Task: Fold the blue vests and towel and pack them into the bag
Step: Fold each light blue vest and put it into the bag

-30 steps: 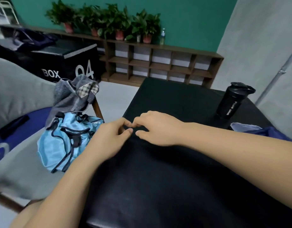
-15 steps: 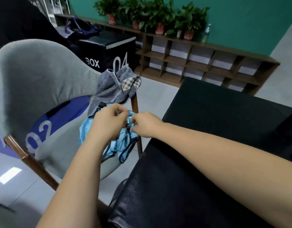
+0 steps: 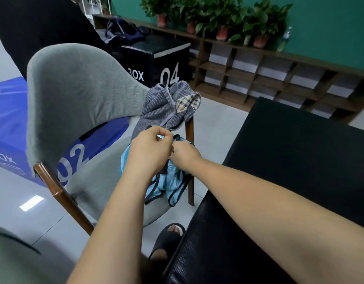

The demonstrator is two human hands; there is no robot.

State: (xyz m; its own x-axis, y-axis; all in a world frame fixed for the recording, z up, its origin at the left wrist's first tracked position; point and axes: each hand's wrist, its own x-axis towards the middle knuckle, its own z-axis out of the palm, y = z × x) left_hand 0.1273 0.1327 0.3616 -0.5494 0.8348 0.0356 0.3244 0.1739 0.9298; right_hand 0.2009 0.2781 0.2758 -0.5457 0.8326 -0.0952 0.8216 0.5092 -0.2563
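The left hand (image 3: 148,152) was curled, its thumb and fingers pinching the top edge of the light blue bag (image 3: 173,182). The right hand (image 3: 184,156) was clenched on the bag's mouth just beside it, by a black cord toggle (image 3: 177,137). The right fingertips were hidden behind the left hand, so their exact hold could not be made out. Both hands and forearms covered most of the bag's opening, and what was inside it could not be seen.

The bag sat on the seat of a grey chair (image 3: 74,89), with dark cords hanging down its front. A striped grey cloth (image 3: 164,107) with a plaid lining lay draped over the chair's arm, just behind the bag.

To the right stood the black counter (image 3: 300,160), cut off by the frame. A foot in a black slipper (image 3: 168,238) showed on the pale tiled floor. Behind stood a black box (image 3: 166,56) marked 04, a blue box (image 3: 9,119) marked 02, a wooden shelf (image 3: 279,74) and potted plants (image 3: 218,15) against a green wall.
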